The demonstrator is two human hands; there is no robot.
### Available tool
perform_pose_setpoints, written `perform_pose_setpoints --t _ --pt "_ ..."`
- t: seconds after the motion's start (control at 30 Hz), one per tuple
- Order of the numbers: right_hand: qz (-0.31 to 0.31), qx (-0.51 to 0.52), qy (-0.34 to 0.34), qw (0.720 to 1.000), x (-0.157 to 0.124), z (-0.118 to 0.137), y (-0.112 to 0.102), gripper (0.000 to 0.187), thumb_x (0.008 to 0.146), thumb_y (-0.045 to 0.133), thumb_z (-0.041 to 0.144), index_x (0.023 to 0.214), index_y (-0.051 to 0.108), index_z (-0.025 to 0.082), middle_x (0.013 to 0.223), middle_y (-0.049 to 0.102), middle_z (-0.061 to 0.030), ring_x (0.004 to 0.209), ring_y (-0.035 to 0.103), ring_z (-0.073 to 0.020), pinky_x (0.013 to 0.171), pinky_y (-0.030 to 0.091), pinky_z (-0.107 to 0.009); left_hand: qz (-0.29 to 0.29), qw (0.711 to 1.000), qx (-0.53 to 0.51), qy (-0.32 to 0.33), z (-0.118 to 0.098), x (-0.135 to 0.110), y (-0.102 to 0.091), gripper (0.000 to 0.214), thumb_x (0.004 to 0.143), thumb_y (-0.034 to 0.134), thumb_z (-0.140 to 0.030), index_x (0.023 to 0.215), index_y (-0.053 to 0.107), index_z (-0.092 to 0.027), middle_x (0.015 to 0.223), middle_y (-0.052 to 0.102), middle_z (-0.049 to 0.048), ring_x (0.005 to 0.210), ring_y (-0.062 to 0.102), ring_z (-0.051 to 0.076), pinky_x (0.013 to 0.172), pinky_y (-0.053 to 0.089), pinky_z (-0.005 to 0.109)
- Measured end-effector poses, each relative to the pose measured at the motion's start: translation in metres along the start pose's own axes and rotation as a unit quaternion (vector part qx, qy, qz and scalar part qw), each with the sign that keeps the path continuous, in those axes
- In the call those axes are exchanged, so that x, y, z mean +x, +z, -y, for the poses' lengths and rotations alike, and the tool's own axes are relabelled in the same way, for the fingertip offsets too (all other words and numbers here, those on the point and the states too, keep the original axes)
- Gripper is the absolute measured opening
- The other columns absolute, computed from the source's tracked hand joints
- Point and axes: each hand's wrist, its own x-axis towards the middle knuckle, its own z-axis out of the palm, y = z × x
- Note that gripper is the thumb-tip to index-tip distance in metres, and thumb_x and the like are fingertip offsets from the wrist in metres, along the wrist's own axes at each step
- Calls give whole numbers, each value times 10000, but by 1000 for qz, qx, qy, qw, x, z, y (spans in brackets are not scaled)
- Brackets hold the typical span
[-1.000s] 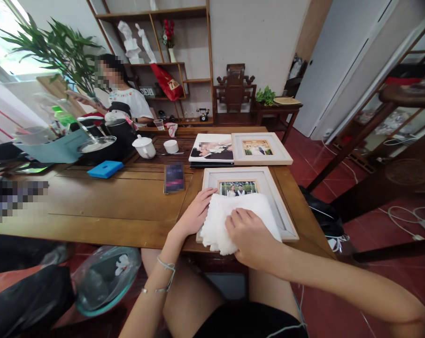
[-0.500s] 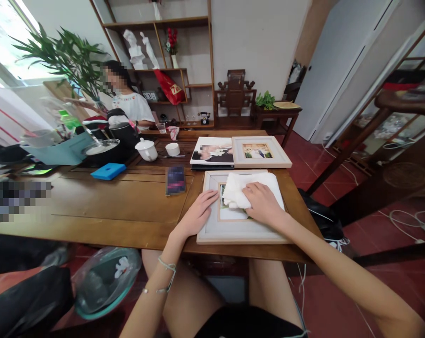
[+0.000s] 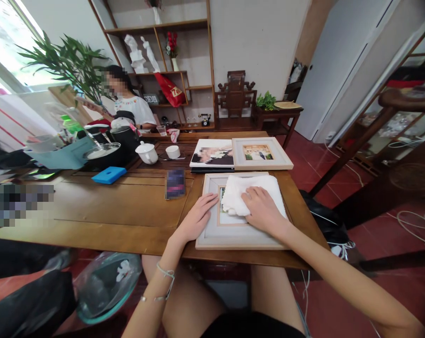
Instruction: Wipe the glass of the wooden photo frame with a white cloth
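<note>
A picture frame (image 3: 215,238) with a pale border lies flat near the front edge of the wooden table. On its left side rests my left hand (image 3: 197,218), open, fingers stretched out over the border. My right hand (image 3: 263,210) presses a folded white towel (image 3: 235,190) onto the upper right of the frame, its fingers curled into the cloth. The towel hides most of the photo inside; only a green strip at its left shows. Just behind lie a second framed photo (image 3: 229,141) and, to its left, a photo album (image 3: 207,162).
A phone-like dark item (image 3: 175,184), a blue block (image 3: 109,175), a lidded white cup (image 3: 147,152) and a small white bowl (image 3: 173,151) stand on the table (image 3: 127,206). Another person (image 3: 136,110) sits across at the left. A lined bin (image 3: 108,286) stands below.
My right hand and the towel have shifted slightly over the picture frame. My left hand stays on its left border. The whole view has tilted a little.
</note>
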Motion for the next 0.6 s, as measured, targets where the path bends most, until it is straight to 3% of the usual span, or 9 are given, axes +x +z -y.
perform_pose_setpoints --t 0.13,0.23,0.3,0.43,0.53,0.6 --pt "50 13 -39 998 -30 44 -8 442 699 586 183 1117 615 43 1163 598 -240 1112 498 -363 993 347 -476 -6 1000 -10 3 -1 1 0 433 969 369 -205 1382 498 -225 1474 450 106 1406 328 249 1184 233 533" --pt "26 20 -129 991 -54 75 -10 634 681 625 262 1242 532 -19 1279 521 -304 1184 441 -410 1020 314 -524 -6 1000 -16 12 -1 1 -1 417 974 381 -267 1366 518 -234 1464 460 106 1401 338 257 1180 243 518" --pt "24 43 -151 987 -58 80 -13 582 691 621 283 1201 562 10 1240 553 -278 1147 467 -394 977 360 -500 -5 1000 -19 17 -1 1 -1 428 979 376 -310 1381 503 -236 1467 457 108 1402 336 263 1181 237 511" --pt "52 54 -66 995 -36 63 -22 288 712 582 206 977 641 109 1021 639 -172 971 546 -323 868 420 -439 -15 999 -24 21 -1 0 1 419 992 337 -307 1356 527 -230 1461 465 107 1394 346 254 1179 254 502" --pt "56 -11 -7 998 -21 62 -21 321 708 595 177 1000 647 53 995 639 -209 952 550 -346 874 405 -463 -22 999 -23 18 1 -1 2 413 990 342 -268 1362 516 -231 1463 462 105 1394 344 246 1184 237 517" --pt "40 -33 -29 998 -24 75 -16 317 720 586 175 994 647 28 968 635 -226 906 553 -341 849 410 -456 -26 999 -28 28 3 -1 2 412 987 347 -271 1355 526 -229 1452 473 112 1387 356 252 1174 258 514"
